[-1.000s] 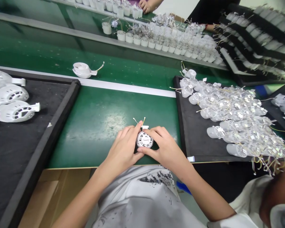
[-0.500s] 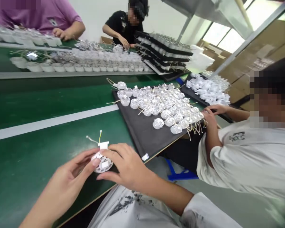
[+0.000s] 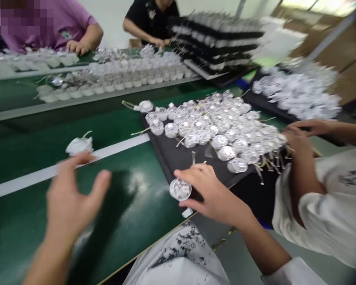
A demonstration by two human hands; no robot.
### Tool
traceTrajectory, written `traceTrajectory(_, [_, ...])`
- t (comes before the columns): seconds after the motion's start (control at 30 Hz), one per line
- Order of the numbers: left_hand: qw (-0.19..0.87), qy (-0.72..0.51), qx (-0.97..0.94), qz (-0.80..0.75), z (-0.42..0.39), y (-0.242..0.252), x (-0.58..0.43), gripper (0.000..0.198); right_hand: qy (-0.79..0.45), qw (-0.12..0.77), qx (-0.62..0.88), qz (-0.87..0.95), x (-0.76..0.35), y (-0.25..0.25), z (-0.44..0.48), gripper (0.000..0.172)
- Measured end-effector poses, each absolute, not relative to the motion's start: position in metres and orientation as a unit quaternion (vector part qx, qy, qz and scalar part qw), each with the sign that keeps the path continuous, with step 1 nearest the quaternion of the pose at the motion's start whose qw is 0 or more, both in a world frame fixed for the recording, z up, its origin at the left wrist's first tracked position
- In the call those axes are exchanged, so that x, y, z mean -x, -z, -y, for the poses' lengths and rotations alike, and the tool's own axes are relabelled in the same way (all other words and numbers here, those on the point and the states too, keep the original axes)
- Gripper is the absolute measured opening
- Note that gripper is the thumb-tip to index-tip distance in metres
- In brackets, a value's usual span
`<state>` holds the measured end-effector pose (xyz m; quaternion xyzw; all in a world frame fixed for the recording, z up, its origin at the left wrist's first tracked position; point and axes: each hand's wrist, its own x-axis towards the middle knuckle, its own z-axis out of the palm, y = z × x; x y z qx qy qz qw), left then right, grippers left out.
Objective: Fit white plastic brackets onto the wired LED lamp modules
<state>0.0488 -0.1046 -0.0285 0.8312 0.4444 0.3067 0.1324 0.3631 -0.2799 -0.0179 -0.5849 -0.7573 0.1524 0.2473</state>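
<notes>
My right hand (image 3: 207, 194) grips a small round white cup-shaped part (image 3: 179, 190) at the near left edge of the black tray (image 3: 184, 152). Its top faces up and a short wire stands behind my fingers. My left hand (image 3: 74, 190) reaches over the green table with thumb and fingers apart, holding nothing. Just beyond its fingertips, a white part with a thin wire (image 3: 79, 146), blurred, is by the pale strip (image 3: 118, 149). Many similar round white parts (image 3: 204, 118) with wires stand in rows on the tray.
A co-worker's hands (image 3: 302, 134) are at the tray's right edge. Behind it are stacked black trays (image 3: 216, 39) and a heap of white pieces (image 3: 296, 91). Two more people work beyond the rows of white cups (image 3: 112, 77). The table edge (image 3: 145, 247) runs before me.
My left hand has let go of the round part and moved left and forward, opening. The right hand has carried the part right to the tray's edge. The view has shifted.
</notes>
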Motion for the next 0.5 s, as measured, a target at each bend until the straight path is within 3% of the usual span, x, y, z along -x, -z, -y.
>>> traceTrajectory(0.07, [0.289,-0.229,-0.853,-0.369,0.160,0.029,-0.057,0.091,-0.175,0.232,0.516,0.806,-0.330,0.020,0.276,0.060])
traceTrajectory(0.17, [0.368,-0.127,-0.842,-0.375,0.208,0.043,-0.062,0.106,-0.217,0.211,0.450,0.840,-0.295,0.031,0.268,0.062])
traceTrajectory(0.27, [0.377,-0.144,-0.815,-0.416,0.220,0.060,-0.056,0.095,-0.263,0.224,0.435,0.831,-0.288,0.040,0.261,0.065])
traceTrajectory(0.37, [0.370,-0.156,-0.822,-0.404,0.216,0.065,-0.052,0.089,-0.282,0.274,0.500,0.772,-0.296,0.038,0.259,0.050])
traceTrajectory(0.5, [0.348,-0.146,-0.856,-0.352,0.207,0.062,-0.055,0.055,-0.317,0.307,0.543,0.714,-0.293,0.035,0.265,0.032])
